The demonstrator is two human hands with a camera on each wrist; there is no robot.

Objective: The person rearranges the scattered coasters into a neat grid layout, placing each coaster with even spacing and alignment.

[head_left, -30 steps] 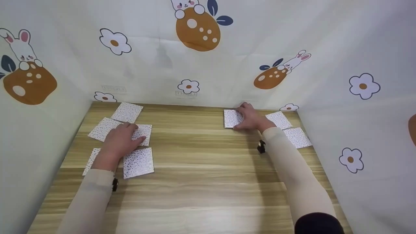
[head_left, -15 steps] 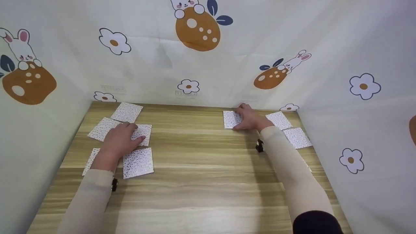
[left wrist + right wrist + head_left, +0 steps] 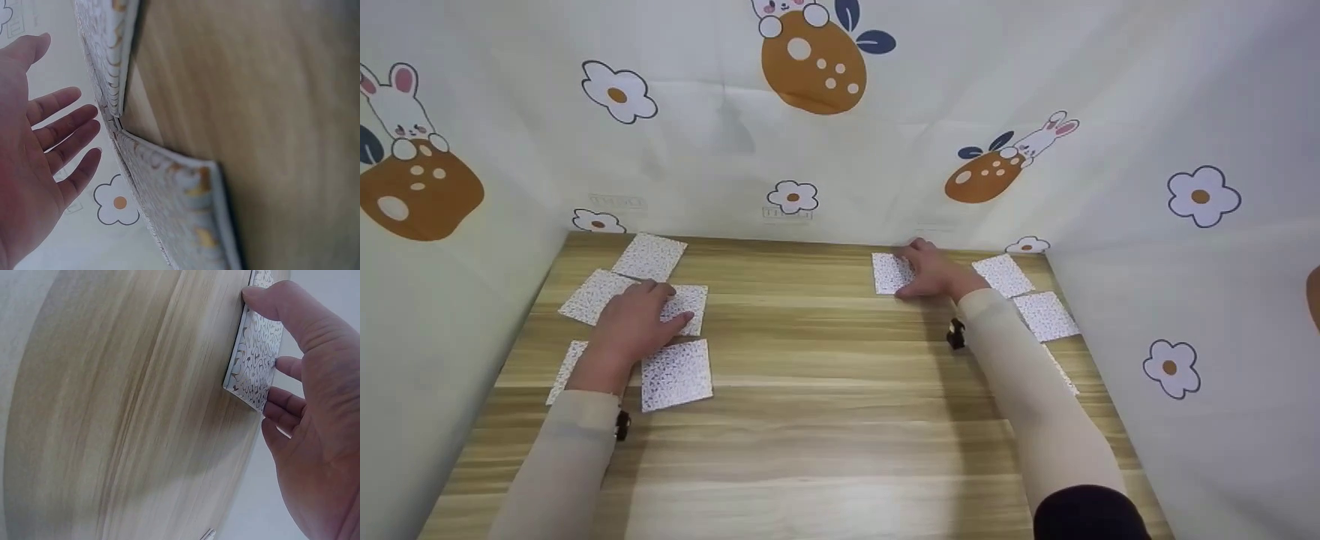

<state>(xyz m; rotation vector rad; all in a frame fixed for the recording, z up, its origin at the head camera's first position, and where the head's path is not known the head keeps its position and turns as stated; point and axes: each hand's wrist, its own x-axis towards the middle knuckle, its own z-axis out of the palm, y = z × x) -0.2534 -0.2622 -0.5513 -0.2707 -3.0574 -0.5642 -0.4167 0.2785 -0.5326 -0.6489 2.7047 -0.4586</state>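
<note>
My right hand [image 3: 934,271] grips a thin square tile [image 3: 887,274] with a small speckled pattern near the back edge of the table. In the right wrist view the thumb lies on the near edge of this tile [image 3: 250,363], with the fingers at its far edge. At the left, my left hand [image 3: 631,324] is held above a group of similar tiles. Its fingers [image 3: 64,119] are spread and hold nothing in the left wrist view. Partly under it in the head view is one tile [image 3: 688,309]; another tile [image 3: 676,375] lies nearer me.
Behind the left hand lie two more tiles, a back tile [image 3: 649,257] and a left tile [image 3: 594,297]. A further tile [image 3: 564,371] is partly covered by the wrist. Several tiles [image 3: 1046,315] lie at the right beside the forearm. Printed cloth walls [image 3: 697,150] enclose the wooden table [image 3: 810,360].
The right hand and its tile have shifted very slightly left in the head view. Part of a tile now shows beside the right forearm. The left hand keeps its place.
</note>
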